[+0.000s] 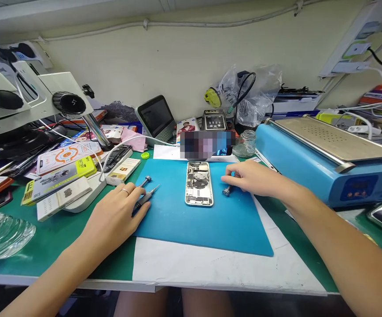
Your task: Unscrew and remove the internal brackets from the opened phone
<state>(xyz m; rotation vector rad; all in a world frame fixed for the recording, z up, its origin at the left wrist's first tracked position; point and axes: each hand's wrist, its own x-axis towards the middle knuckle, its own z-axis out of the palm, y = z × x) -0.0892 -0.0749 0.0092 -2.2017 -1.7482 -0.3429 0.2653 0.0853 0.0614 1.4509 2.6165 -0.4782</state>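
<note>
Left hand (115, 209) fingers grasping screwdriver (142, 201); right hand (245, 177) curled at dark tool (226, 191), grip unclear; phone (199, 184) between; boxes (59, 178) left, machine (296, 154) right.

Mat (191, 231): open strip from phone (199, 185) to front edge. Side gaps passable; left narrowed by left hand (120, 209) and screwdriver (148, 195), right by right hand (244, 177). Behind phone, propped screen (224, 144) blocks; rightward, blue machine (293, 163).

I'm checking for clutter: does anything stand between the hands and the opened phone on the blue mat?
Nothing visible but bare blue mat lies between the right hand and the opened phone. From the left hand, a pointed tool juts into the gap but stops short of the phone, with bare mat beyond.
</note>
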